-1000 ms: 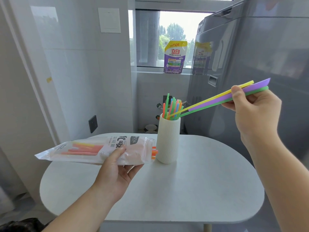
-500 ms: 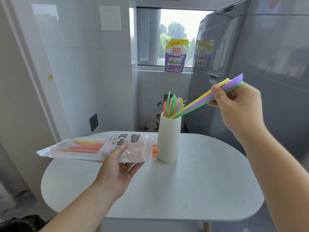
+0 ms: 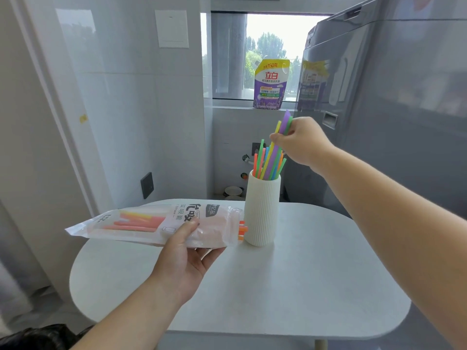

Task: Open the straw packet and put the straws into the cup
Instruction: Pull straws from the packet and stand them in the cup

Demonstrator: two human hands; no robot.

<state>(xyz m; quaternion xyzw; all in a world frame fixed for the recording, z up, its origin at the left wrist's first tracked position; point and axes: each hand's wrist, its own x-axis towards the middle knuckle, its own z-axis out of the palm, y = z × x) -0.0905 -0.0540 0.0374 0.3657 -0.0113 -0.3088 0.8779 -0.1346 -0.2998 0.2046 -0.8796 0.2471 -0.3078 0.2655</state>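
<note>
The right hand [image 3: 300, 142] pinches three straws [image 3: 285, 122] nearly upright, lower ends inside the cup [image 3: 262, 210] at twelve o'clock on the table [image 3: 303, 286]; lowering them straight before loosening the pinch should avoid tipping it. At the cup's nine o'clock, the left hand [image 3: 184, 253] grips the straw packet [image 3: 156, 223].

1 wide-angle head camera looks forward and slightly down across the near table [image 3: 303, 286] toward the window [image 3: 271, 39].

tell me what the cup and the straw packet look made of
Cup: probably ceramic, perhaps moulded plastic; matte cream, fine vertical ribs, no glare. Straw packet: thin clear plastic film, glossy; the straws inside show through and its open end crinkles.
</note>
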